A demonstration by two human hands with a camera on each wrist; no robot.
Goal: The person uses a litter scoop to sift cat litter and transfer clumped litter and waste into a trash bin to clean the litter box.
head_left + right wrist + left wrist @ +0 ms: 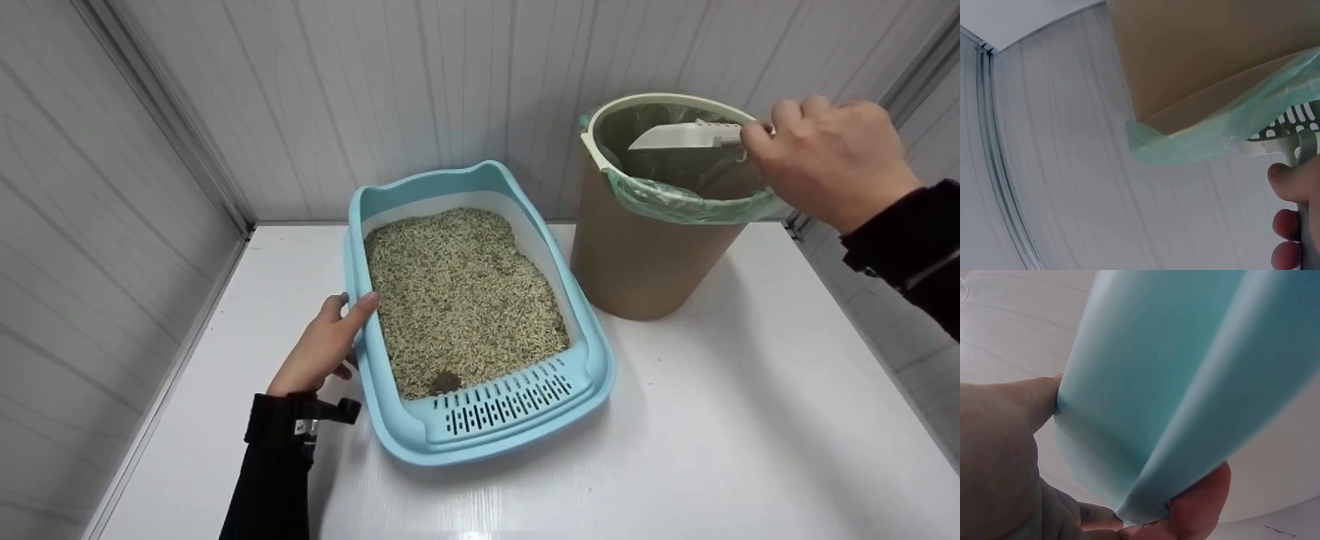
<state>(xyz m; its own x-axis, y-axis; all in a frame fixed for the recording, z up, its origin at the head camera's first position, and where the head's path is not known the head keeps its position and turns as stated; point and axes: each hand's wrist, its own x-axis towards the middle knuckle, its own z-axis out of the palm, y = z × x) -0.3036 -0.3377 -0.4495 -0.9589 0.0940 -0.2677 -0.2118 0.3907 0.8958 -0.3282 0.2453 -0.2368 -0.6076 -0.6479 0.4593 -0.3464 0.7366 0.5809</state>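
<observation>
A blue litter box (480, 442) holds tan, grainy litter (465, 292), with one dark clump (445, 382) by its slotted front ledge. My left hand (322, 341) grips the box's left rim, thumb on top; in the left wrist view, fingers (1199, 503) curl under the blue edge. At the right, my right hand (832, 154) holds a litter scoop (679, 136) by its handle, the scoop tilted over the mouth of a brown bin (649, 262). Slots in the scoop (1292, 121) show in the right wrist view. Whether anything lies in the scoop, I cannot tell.
A green plastic liner (675, 202) hangs over the bin's cream rim. The bin stands close to the box's right side on a white table (697, 450). Panelled walls (375, 90) rise behind and at both sides.
</observation>
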